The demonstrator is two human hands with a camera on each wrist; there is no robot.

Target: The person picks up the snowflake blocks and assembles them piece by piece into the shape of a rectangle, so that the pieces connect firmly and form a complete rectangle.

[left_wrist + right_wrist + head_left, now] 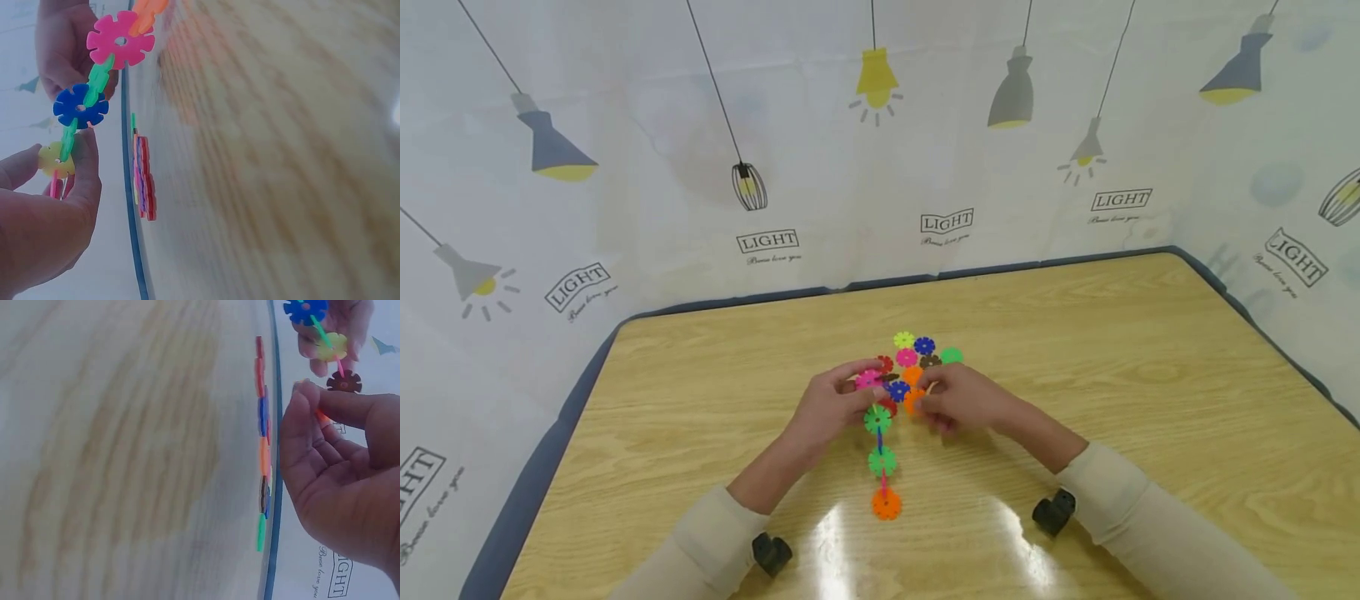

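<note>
A chain of plastic snowflake discs (881,442) is held above the wooden table (700,400), with green and orange discs trailing towards me. My left hand (859,392) pinches the chain's upper end near a pink disc (868,379). In the left wrist view its fingers (84,162) close by a yellow disc (55,159), below a blue disc (80,106) and a pink disc (120,40). My right hand (927,402) pinches an orange disc (913,402) close against the chain. The right wrist view shows that orange disc (322,415) between thumb and fingertip.
Several loose discs (921,354) lie flat on the table just beyond the hands, seen edge-on as a pile (142,178) and a pile (264,444) in the wrist views. A printed curtain (880,167) walls the table's far and side edges.
</note>
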